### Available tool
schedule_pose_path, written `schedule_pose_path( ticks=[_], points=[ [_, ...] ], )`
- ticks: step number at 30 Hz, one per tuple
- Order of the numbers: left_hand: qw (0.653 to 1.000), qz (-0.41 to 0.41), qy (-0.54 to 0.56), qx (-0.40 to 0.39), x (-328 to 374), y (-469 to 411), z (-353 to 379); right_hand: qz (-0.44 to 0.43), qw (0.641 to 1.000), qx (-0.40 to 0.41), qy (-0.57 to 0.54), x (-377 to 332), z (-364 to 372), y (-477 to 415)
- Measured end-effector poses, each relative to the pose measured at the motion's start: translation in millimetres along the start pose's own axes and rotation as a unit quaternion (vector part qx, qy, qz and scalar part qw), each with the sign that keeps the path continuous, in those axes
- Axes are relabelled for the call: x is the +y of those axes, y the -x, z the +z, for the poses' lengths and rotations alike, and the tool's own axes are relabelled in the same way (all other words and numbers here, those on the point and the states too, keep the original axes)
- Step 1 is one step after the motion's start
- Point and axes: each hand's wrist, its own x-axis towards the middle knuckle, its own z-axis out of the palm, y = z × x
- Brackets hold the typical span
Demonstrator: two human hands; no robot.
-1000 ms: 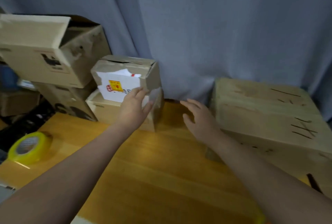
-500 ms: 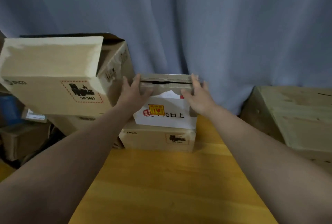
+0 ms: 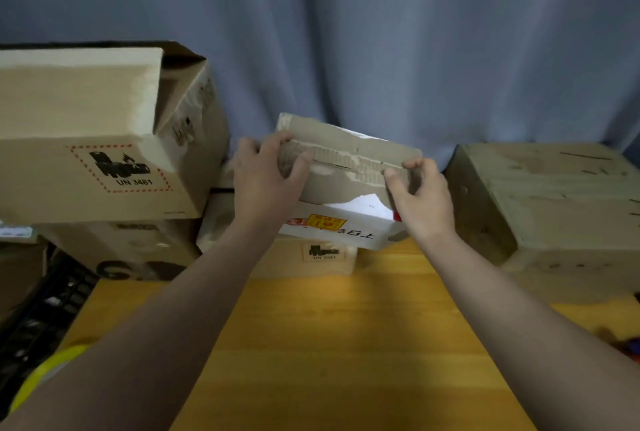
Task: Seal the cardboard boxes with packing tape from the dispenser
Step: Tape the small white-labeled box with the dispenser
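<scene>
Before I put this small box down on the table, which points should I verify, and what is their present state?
1. Left hand grips the small box: ok.
2. Right hand grips its other end: ok.
3. Box held level: not ok, tilted.
4. Table shows bare wood between the arms: ok.
5. Yellow tape roll in view, lower left: ok.
6. Top seam taped: cannot tell.

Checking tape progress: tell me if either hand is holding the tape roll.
No: the left hand and right hand both grip the small labelled box, and the yellow tape roll lies untouched at lower left.
</scene>
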Motion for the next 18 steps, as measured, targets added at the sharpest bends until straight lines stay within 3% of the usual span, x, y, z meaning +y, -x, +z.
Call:
schedule_pose_path(
  ticks=[6, 14, 18],
  points=[
    [1.000, 0.013, 0.003, -0.023, 47.8, 39.0, 19.7, 0.075, 0.993, -0.020, 0.091, 39.5, -47.2, 29.4],
    [0.988, 0.015, -0.109, -0.110, 85.3, 125.3, 89.6, 0.149, 0.956, -0.175, 0.180, 130.3, -111.9, 64.3],
    [0.982, -0.040, -0.104, -0.156, 94.0, 175.3, 139.1, 0.189, 0.938, -0.205, 0.207, 182.0, -157.1, 74.8]
  ],
)
